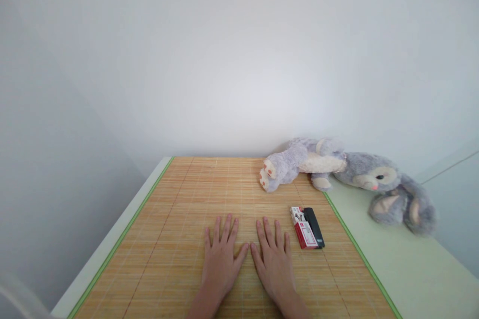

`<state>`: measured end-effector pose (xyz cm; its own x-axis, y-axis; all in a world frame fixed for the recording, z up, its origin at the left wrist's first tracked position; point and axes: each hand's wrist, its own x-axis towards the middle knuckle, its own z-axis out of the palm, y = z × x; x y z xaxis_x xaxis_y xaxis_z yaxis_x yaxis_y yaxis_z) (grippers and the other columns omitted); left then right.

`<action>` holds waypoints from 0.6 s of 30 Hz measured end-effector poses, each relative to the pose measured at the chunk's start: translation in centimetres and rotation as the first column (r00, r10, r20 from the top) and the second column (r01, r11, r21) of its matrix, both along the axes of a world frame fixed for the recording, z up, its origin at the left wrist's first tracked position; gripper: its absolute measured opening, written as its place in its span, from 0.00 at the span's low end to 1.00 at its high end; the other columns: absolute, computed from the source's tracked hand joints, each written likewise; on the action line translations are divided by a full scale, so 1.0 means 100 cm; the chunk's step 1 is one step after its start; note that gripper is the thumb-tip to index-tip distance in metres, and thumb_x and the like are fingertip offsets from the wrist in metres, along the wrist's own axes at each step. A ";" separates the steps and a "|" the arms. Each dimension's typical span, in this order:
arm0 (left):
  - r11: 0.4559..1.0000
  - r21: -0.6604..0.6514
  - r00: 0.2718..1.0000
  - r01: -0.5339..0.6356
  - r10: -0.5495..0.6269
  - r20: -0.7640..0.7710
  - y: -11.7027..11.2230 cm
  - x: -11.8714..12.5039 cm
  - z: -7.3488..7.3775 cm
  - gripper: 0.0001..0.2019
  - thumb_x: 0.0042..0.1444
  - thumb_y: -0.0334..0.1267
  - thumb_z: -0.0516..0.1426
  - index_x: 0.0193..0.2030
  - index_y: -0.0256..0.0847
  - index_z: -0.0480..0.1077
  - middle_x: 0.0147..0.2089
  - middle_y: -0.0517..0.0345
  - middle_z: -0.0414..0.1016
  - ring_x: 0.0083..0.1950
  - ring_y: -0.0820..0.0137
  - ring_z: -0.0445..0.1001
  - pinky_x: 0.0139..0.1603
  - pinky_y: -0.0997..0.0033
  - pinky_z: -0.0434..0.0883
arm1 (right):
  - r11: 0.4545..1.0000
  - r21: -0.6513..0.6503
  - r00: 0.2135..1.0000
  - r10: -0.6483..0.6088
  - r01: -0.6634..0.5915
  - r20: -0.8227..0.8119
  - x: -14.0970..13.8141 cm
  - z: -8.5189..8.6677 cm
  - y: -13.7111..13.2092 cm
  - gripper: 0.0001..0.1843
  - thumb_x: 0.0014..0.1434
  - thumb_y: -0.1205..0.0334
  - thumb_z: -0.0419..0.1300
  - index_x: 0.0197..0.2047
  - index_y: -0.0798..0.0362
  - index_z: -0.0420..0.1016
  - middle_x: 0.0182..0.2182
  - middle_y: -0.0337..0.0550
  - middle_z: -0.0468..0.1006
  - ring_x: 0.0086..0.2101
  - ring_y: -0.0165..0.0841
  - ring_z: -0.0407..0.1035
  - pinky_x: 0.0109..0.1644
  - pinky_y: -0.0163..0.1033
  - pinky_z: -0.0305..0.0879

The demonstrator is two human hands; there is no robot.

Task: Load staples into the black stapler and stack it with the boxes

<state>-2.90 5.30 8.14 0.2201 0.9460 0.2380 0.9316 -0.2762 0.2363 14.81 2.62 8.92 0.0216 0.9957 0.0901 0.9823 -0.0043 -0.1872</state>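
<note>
My left hand (pixel 220 260) lies flat on a bamboo mat (pixel 179 239), palm down with its fingers spread. Beside it, my right hand (pixel 274 263) rests the same way, the two thumb tips almost meeting. Neither hand holds anything. Just beyond my right fingertips, to the right, sits a small red and white box (pixel 306 235). Its far end shows small metallic pieces that look like staples or clips. Against the box's right side lies a black stapler (pixel 314 227).
A grey plush rabbit (pixel 325 162) lies on its side along the back right, partly on the mat and partly on the pale tabletop (pixel 396 264). A white wall (pixel 224 60) rises behind the table. Green edging (pixel 123 234) borders the mat.
</note>
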 end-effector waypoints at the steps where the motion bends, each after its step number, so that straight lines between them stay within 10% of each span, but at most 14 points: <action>1: 1.000 0.000 1.000 -0.001 0.001 0.000 0.000 0.000 0.000 0.35 0.68 0.57 0.50 0.78 0.60 0.44 0.80 0.62 0.45 0.80 0.49 0.40 0.75 0.30 0.39 | 1.000 0.000 1.000 0.001 -0.001 -0.002 0.000 0.000 0.000 0.34 0.73 0.45 0.43 0.78 0.40 0.41 0.77 0.37 0.40 0.75 0.52 0.30 0.74 0.69 0.32; 18: 1.000 -0.008 1.000 0.001 -0.001 0.010 -0.001 0.001 0.002 0.34 0.68 0.55 0.50 0.78 0.60 0.44 0.80 0.62 0.45 0.81 0.49 0.40 0.75 0.29 0.39 | 1.000 -0.009 1.000 -0.012 0.012 -0.004 0.000 0.001 0.000 0.34 0.73 0.44 0.43 0.78 0.40 0.42 0.77 0.35 0.39 0.75 0.50 0.28 0.74 0.67 0.31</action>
<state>-2.81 5.23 8.30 0.2191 0.9476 0.2325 0.9288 -0.2756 0.2477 14.77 2.58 8.99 0.0342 0.9961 0.0816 0.9815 -0.0181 -0.1906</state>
